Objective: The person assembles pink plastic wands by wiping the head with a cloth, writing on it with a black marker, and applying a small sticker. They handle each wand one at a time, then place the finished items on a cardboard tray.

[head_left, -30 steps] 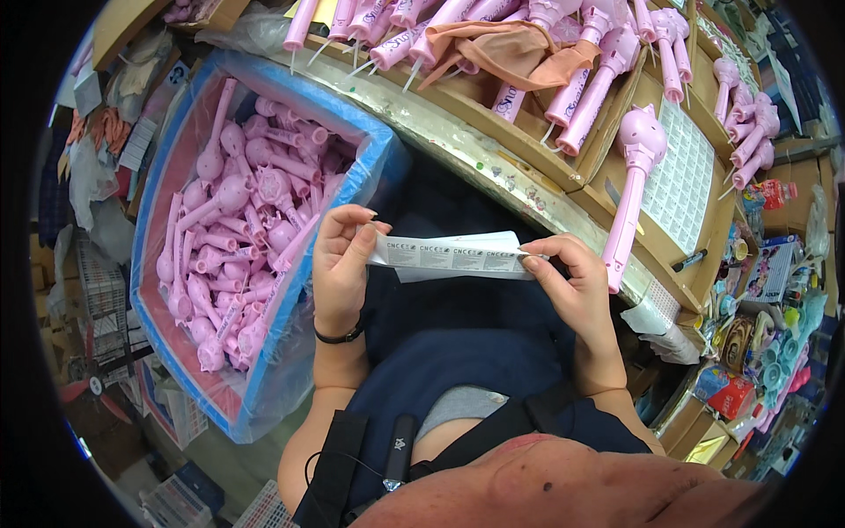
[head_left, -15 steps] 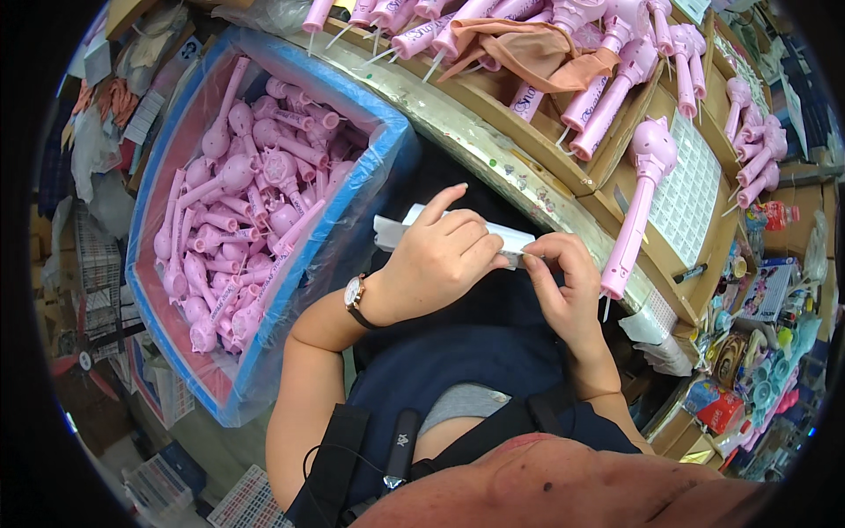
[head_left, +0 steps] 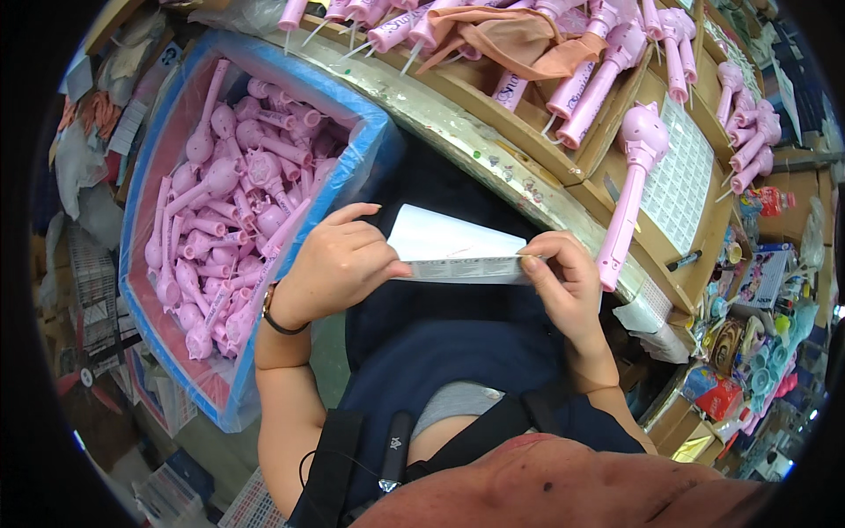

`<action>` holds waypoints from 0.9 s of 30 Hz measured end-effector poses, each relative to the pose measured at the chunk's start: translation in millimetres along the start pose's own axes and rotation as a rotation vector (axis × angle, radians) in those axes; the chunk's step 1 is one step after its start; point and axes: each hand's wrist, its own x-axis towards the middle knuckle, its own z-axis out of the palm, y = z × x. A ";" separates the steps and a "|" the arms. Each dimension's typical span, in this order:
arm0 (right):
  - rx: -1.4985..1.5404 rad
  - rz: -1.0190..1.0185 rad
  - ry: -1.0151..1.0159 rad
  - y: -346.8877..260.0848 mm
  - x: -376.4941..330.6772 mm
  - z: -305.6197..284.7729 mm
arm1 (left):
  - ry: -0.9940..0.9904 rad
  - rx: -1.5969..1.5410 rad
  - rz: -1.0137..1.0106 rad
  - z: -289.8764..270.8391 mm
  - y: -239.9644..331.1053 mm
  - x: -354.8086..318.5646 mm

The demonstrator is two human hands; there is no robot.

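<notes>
Between my two hands, above my lap, a white paper sheet point(head_left: 453, 236) is stretched, its near edge folded up into a strip with grey print. My left hand point(head_left: 345, 260) pinches the sheet's left end with the thumb at the fold; the index finger points away. At the right end, the thumb and fingers of my right hand point(head_left: 563, 277) are closed on the paper's corner. Just right of that hand, a pink plastic wand point(head_left: 629, 198) with a round eared head lies slanting across the bench edge, apart from my fingers.
To the left stands a blue-rimmed crate point(head_left: 145, 326), lined with clear plastic and heaped with pink wands point(head_left: 211, 251). Cardboard trays point(head_left: 607, 189) on the bench hold more wands, an orange cloth point(head_left: 506, 44), a printed sticker sheet point(head_left: 678, 180) and a black marker point(head_left: 685, 261).
My hands have moved apart, the left one shifting left. The paper, rolled or folded narrow before, is now opened out wider between them, showing its printed strip.
</notes>
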 end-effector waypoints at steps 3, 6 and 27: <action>-0.040 0.070 0.003 -4.0 0.4 2.9 | 0.017 0.119 -0.054 -3.7 1.9 6.7; -0.126 0.059 0.055 -9.8 3.8 10.1 | 0.173 0.326 -0.139 18.8 14.7 31.3; -0.777 -0.644 0.271 -23.9 20.3 -28.1 | 0.351 -0.337 0.004 70.1 50.5 99.1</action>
